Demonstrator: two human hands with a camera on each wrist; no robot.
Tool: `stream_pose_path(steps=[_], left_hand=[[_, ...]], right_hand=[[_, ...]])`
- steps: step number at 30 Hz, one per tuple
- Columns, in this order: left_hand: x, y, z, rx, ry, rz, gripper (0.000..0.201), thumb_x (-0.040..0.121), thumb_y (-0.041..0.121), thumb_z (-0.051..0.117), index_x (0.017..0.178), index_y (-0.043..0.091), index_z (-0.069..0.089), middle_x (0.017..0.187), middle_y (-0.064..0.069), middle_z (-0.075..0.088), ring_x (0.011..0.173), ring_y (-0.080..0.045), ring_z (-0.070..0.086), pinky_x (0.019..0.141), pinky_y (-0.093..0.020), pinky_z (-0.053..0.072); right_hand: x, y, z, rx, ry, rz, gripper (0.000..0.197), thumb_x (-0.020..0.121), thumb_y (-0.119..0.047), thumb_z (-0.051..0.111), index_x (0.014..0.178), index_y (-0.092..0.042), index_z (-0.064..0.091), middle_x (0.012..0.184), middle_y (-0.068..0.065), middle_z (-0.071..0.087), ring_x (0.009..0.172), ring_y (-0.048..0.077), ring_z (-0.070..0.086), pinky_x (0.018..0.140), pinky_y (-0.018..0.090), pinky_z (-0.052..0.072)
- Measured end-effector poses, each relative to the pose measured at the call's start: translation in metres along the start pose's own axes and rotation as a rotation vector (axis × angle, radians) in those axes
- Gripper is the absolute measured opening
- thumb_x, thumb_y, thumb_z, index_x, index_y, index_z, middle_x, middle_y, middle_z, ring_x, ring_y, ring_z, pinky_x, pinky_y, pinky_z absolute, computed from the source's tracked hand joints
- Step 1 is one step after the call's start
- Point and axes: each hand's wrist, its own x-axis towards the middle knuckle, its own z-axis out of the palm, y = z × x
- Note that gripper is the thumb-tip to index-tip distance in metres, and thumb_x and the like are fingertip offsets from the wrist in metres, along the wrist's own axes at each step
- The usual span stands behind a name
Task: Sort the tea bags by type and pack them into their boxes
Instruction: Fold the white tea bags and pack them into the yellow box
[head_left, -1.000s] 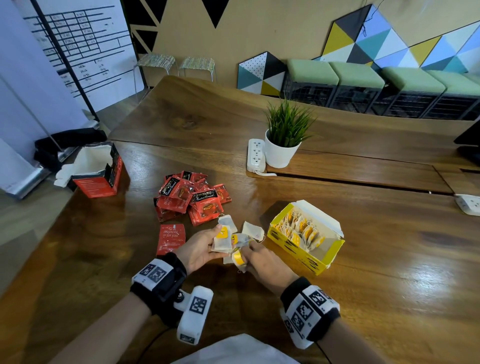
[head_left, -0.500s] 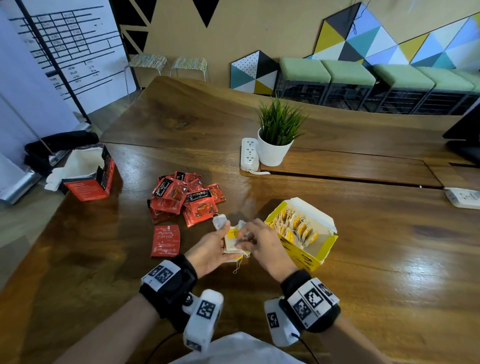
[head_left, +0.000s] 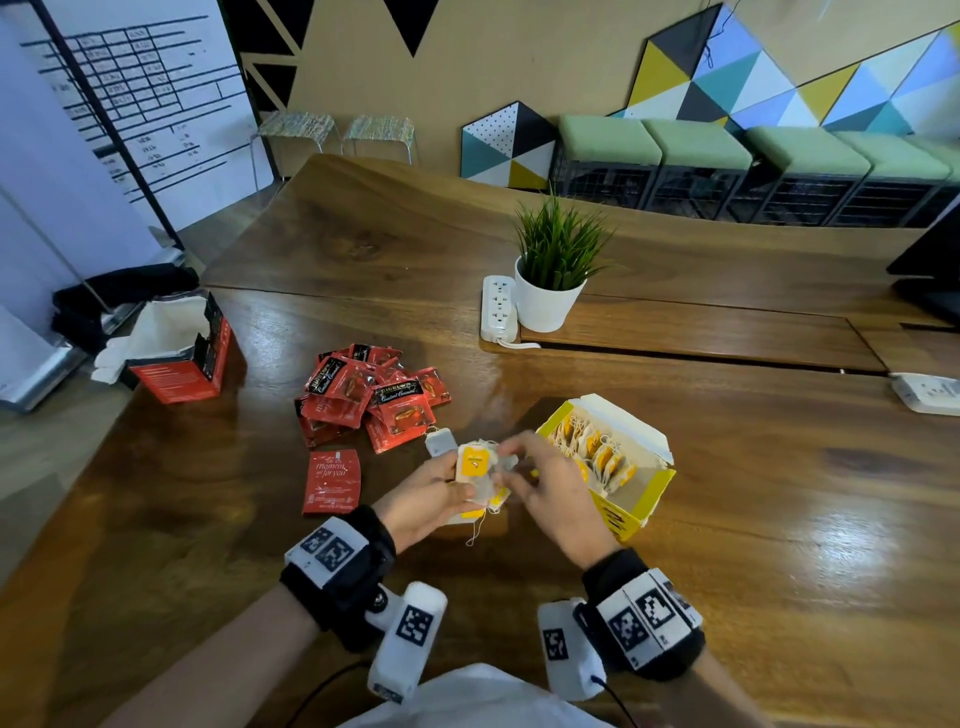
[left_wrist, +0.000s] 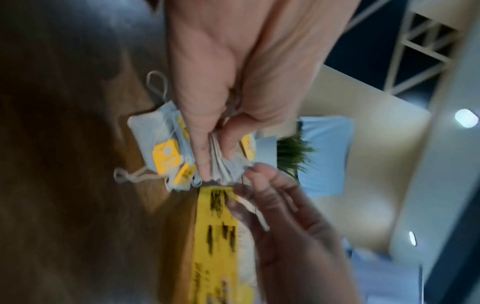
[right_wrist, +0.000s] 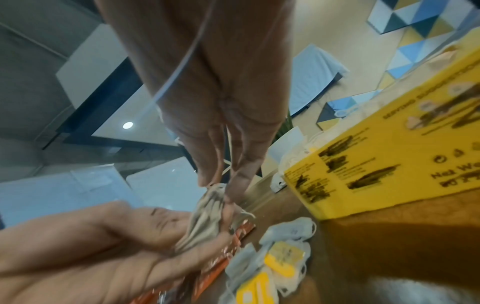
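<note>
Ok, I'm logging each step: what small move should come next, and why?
Probably carry the stack of yellow-tagged tea bags right into the open yellow box. The left hand grips the stack, the right hand pinches its edge, and the box beside them already holds matching bags.

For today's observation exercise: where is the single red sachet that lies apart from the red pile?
In the head view the single red sachet lies flat on the table, on the near side of the red pile and just left of the left hand.
</note>
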Motion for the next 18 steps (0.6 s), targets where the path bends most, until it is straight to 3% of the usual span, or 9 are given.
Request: stream_pose_path(steps=[2,4,6,8,10,12,16,18], left_hand=[[-0.002,0.005,0.006,0.245,0.022,0.067,0.055,0.091,-0.008,0.044,0.141,0.011,0.03,0.136,-0.013,0.048,0.123,-0.021,0.049,0.099,-0.032,0.044],[-0.003,0.015,0.017,0.425,-0.003,0.1,0.074,0.092,0.0,0.049,0.149,0.018,0.004,0.139,0.0,0.042,0.127,-0.015,0.044,0.105,-0.03,0.038],[0.003,0.024,0.03,0.579,0.004,0.144,0.088,0.092,0.006,0.051,0.146,0.02,-0.017,0.138,0.003,0.043,0.128,-0.016,0.044,0.109,-0.035,0.035],[0.015,0.03,0.042,0.654,0.031,0.2,0.096,0.091,0.01,0.054,0.142,0.023,-0.026,0.139,0.002,0.047,0.128,-0.016,0.045,0.111,-0.042,0.033],[0.028,0.035,0.05,0.66,0.015,0.211,0.101,0.088,0.015,0.06,0.143,0.024,-0.025,0.14,0.003,0.047,0.129,-0.015,0.044,0.112,-0.046,0.032],[0.039,0.04,0.056,0.723,-0.009,0.227,0.099,0.085,0.021,0.064,0.147,0.023,-0.014,0.147,-0.001,0.038,0.135,-0.017,0.037,0.113,-0.047,0.03],[0.056,0.042,0.055,0.887,0.109,0.262,0.074,0.09,0.03,0.056,0.149,0.018,0.012,0.154,-0.007,0.02,0.141,-0.021,0.023,0.115,-0.042,0.024],[0.063,0.039,0.055,0.925,0.11,0.221,0.069,0.092,0.032,0.053,0.148,0.016,0.015,0.154,-0.009,0.018,0.141,-0.023,0.023,0.115,-0.041,0.024]], right_hand=[[-0.001,-0.003,-0.014,0.032,-0.043,0.049,0.044,0.083,-0.012,0.067,0.121,-0.018,0.046,0.102,-0.009,0.052,0.08,0.01,0.059,0.066,0.023,0.053],[-0.001,-0.006,-0.029,-0.021,-0.15,0.06,0.054,0.083,-0.012,0.068,0.128,-0.023,0.042,0.099,-0.012,0.052,0.073,0.008,0.06,0.063,0.019,0.05],[-0.001,-0.006,-0.044,-0.145,-0.167,0.02,0.038,0.083,-0.011,0.067,0.117,-0.021,0.053,0.087,-0.013,0.056,0.059,0.004,0.06,0.059,0.015,0.046],[0.002,-0.004,-0.06,-0.204,-0.111,0.03,0.019,0.083,-0.009,0.067,0.095,-0.021,0.059,0.067,-0.014,0.057,0.047,-0.001,0.056,0.056,0.011,0.04],[0.002,-0.001,-0.073,-0.223,-0.053,0.05,0.02,0.082,-0.004,0.067,0.083,-0.022,0.056,0.056,-0.01,0.055,0.043,-0.002,0.054,0.053,0.008,0.039],[-0.001,0.008,-0.087,-0.291,0.007,0.07,0.02,0.08,-0.002,0.066,0.083,-0.02,0.058,0.062,-0.005,0.059,0.053,0.001,0.057,0.055,0.008,0.04],[-0.014,0.036,-0.103,-0.535,-0.035,0.188,0.02,0.082,-0.005,0.06,0.091,-0.022,0.055,0.08,0.007,0.066,0.077,0.028,0.065,0.068,0.037,0.053],[-0.02,0.039,-0.1,-0.675,-0.136,0.218,0.019,0.086,-0.006,0.053,0.1,-0.02,0.053,0.09,0.011,0.065,0.087,0.032,0.063,0.067,0.035,0.049]])
